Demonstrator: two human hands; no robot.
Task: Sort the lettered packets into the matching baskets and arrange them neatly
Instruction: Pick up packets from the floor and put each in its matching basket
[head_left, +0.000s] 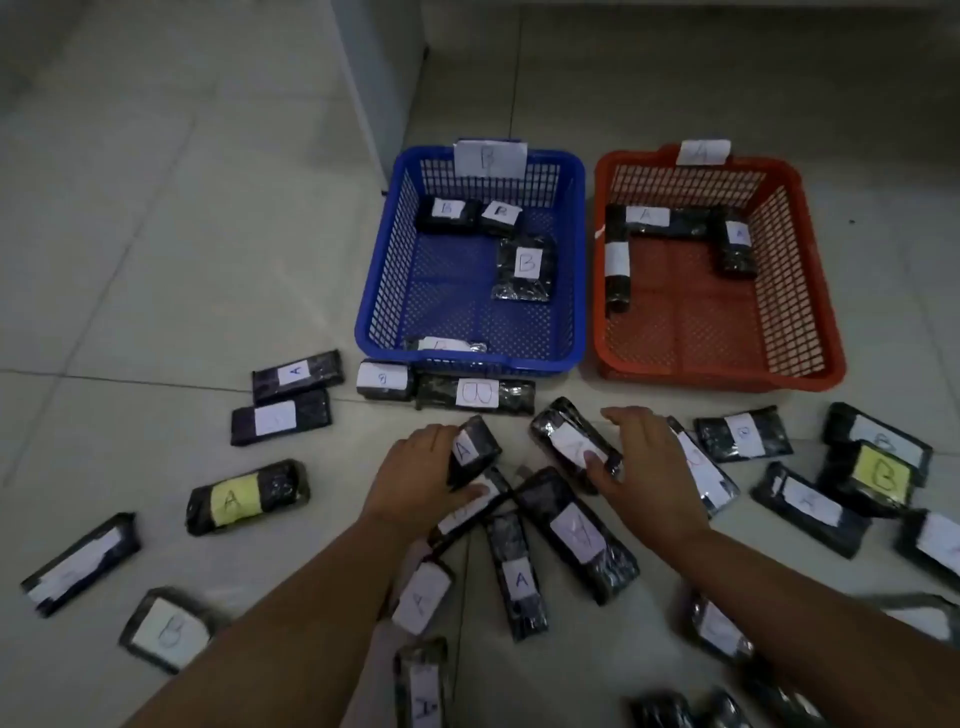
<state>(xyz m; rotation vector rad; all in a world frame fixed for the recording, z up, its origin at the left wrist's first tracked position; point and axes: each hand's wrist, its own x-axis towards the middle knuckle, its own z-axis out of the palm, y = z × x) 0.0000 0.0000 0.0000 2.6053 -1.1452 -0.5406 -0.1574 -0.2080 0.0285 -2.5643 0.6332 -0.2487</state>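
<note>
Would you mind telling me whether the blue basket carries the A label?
No, the blue basket carries a B label on its far rim; the A label sits on the orange basket.

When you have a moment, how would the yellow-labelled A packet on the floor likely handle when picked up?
The yellow-labelled A packet looks bulgy in its glossy black wrap, so it is probably slightly squashy and slippery. Its rounded sides suggest that it might roll a little if pushed.

Pale tiled floor (156, 234), white cabinet (384, 78).

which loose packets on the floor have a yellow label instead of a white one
Two: the packet marked A lying left of the left hand, and the packet marked B at the far right. All other labels that show are white.
</note>
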